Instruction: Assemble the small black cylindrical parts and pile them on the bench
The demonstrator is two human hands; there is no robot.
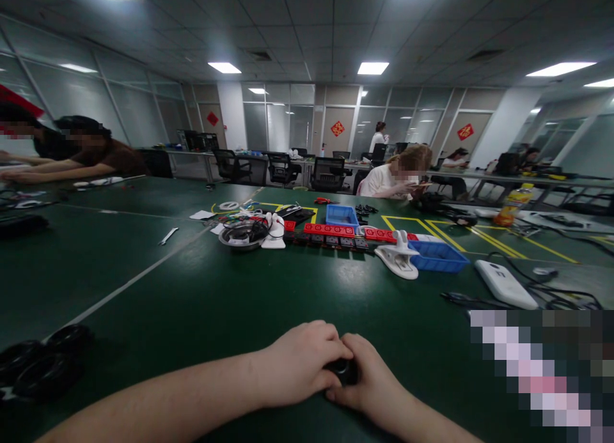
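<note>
My left hand and my right hand meet low over the green tabletop. Both are closed around a small black object, dark and smooth where it shows between the fingers. Most of it is covered, so its kind cannot be made out. The thumbs and fingertips of the two hands come close together around it.
Ahead stand red and black socket strips, white clips, blue bins and a metal bowl. A wrench and coiled black cables lie left; a white power brick right. People sit across and left.
</note>
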